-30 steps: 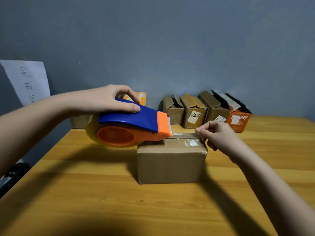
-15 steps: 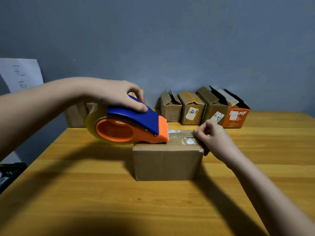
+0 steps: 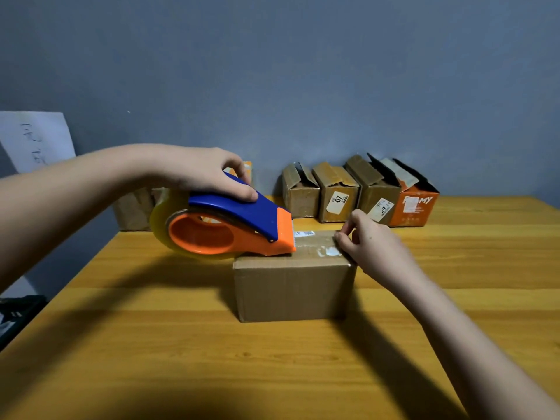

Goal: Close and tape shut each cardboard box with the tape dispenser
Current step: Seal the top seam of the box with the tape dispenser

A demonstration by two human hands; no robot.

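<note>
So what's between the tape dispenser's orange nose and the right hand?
In the head view, only the box top: its flap seam between dispenser and right hand.

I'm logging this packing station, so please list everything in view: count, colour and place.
Cardboard box: one, brown, closed, table centre.
Tape dispenser: one, blue and orange with a clear roll, nose on the box top.
Open boxes: four in a row at the back wall, three brown, one orange.
More boxes: behind the left arm, count unclear.
Paper sheet: one, white, on the wall, left.
Table: one, yellowish wood.
Left hand: gripping the dispenser.
Right hand: pinching at the box's right top edge.
</note>
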